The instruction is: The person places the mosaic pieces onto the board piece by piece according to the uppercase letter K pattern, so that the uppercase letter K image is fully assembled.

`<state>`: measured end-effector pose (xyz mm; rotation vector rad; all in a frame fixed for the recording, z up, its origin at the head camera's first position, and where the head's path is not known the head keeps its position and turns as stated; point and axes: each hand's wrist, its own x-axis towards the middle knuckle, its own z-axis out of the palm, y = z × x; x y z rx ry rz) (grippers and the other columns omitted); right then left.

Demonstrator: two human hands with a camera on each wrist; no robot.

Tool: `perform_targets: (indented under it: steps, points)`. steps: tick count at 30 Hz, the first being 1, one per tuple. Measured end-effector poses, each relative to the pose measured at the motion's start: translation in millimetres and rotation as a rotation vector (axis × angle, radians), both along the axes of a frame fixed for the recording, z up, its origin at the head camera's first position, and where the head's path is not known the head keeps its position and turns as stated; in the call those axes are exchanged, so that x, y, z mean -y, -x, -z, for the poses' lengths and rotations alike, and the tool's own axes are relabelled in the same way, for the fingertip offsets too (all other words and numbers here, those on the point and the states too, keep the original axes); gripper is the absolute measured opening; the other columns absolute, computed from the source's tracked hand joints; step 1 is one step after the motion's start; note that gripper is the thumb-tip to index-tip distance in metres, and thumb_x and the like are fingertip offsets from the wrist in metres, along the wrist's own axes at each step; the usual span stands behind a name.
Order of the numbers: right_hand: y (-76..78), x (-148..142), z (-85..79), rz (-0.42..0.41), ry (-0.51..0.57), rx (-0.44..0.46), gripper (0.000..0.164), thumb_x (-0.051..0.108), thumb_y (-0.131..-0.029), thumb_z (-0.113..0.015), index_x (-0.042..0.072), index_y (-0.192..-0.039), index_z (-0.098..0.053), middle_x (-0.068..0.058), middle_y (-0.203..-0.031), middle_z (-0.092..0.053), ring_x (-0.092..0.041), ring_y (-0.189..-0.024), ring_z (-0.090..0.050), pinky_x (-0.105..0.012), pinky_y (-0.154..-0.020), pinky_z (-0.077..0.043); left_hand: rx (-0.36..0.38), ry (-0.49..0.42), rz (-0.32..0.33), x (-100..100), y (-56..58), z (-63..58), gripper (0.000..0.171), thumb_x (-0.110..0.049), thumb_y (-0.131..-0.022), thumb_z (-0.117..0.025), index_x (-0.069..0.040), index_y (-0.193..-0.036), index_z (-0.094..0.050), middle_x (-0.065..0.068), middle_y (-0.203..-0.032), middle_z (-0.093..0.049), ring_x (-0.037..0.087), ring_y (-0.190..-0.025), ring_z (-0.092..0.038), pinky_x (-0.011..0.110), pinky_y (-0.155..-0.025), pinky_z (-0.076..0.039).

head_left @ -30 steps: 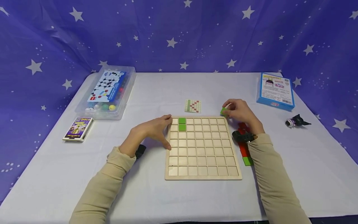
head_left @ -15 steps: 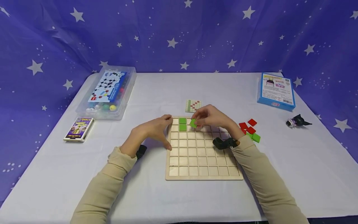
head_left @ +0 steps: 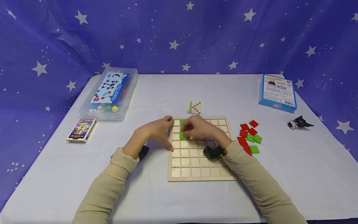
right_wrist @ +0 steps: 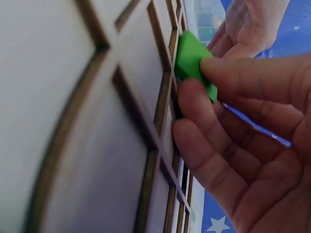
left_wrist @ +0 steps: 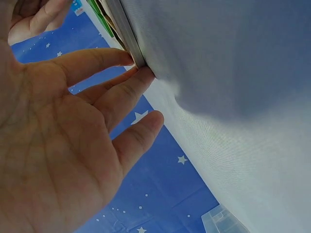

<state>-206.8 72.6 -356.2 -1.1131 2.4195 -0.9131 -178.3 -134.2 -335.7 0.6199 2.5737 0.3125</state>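
My right hand [head_left: 199, 127] pinches a green square tile [head_left: 183, 136] between thumb and fingers over the second column of the wooden grid board [head_left: 201, 179]. In the right wrist view that tile [right_wrist: 191, 56] tilts against the grid ridges. Behind it, part of another green tile [head_left: 183, 121] shows in the top row; the hand covers the cells between. My left hand [head_left: 157, 130] rests along the board's left edge, fingers and thumb spread apart. The left wrist view has its extended fingertips [left_wrist: 141, 73] touching the board's side.
Loose red tiles [head_left: 244, 127] and green tiles [head_left: 254, 149] lie right of the board. A small pattern card [head_left: 195, 107] lies behind it. Farther out are a clear plastic case [head_left: 109, 93], a small purple box [head_left: 81, 129], a blue box [head_left: 277, 93] and a black figurine [head_left: 300, 122].
My right hand has carried the green tile from beyond the board's upper right corner leftward to the second column, below the placed green tiles. My left hand has stayed at the board's edge.
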Motion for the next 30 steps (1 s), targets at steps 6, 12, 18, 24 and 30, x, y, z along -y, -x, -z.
perform_targets:
  steps: [6,12,18,24,30]
  points:
    - [-2.1,-0.6,-1.8,0.023,-0.040,-0.039,0.004,0.008,-0.083,-0.070,0.005,-0.084,-0.073,-0.003,-0.077,-0.071,-0.006,-0.067,-0.062,-0.022,-0.065,-0.051,-0.003,0.001,0.002,-1.7,0.1,0.0,0.119,-0.051,-0.065,-0.085,-0.003,-0.153,-0.021,0.015,-0.161,-0.013,0.031,-0.145,-0.027,0.044,-0.115,-0.032]
    - [-7.0,5.1,-2.8,-0.087,-0.061,-0.014,0.007,0.007,-0.082,-0.073,0.007,-0.076,-0.070,0.000,-0.064,-0.062,-0.004,-0.056,-0.049,-0.019,-0.055,-0.041,0.009,0.011,0.002,-1.3,0.8,0.7,0.121,-0.051,-0.066,-0.085,-0.003,-0.154,-0.017,0.016,-0.161,-0.011,0.031,-0.146,-0.024,0.044,-0.115,-0.031]
    - [-9.4,7.4,-2.8,-0.060,-0.117,-0.048,0.005,0.011,-0.084,-0.073,0.007,-0.081,-0.076,0.000,-0.065,-0.063,-0.004,-0.055,-0.046,-0.018,-0.054,-0.037,0.015,0.006,-0.003,-0.5,-0.4,0.9,0.120,-0.049,-0.066,-0.085,-0.002,-0.153,-0.019,0.016,-0.161,-0.012,0.031,-0.146,-0.026,0.044,-0.115,-0.031]
    - [-7.3,3.1,-5.1,-0.036,-0.123,-0.059,0.014,0.007,-0.091,-0.063,0.002,-0.089,-0.076,-0.005,-0.076,-0.066,-0.005,-0.060,-0.049,-0.019,-0.059,-0.040,0.008,0.004,0.003,-1.2,-1.9,0.1,0.120,-0.050,-0.066,-0.085,-0.002,-0.153,-0.018,0.017,-0.161,-0.012,0.032,-0.146,-0.024,0.044,-0.116,-0.029]
    - [-8.5,4.0,-8.9,-0.040,-0.126,-0.066,0.011,0.004,-0.091,-0.061,0.005,-0.096,-0.070,-0.002,-0.075,-0.065,-0.008,-0.062,-0.050,-0.022,-0.061,-0.042,0.005,0.008,0.002,-1.0,-1.4,-1.0,0.120,-0.049,-0.066,-0.086,-0.001,-0.153,-0.019,0.017,-0.161,-0.012,0.032,-0.146,-0.024,0.044,-0.116,-0.030]
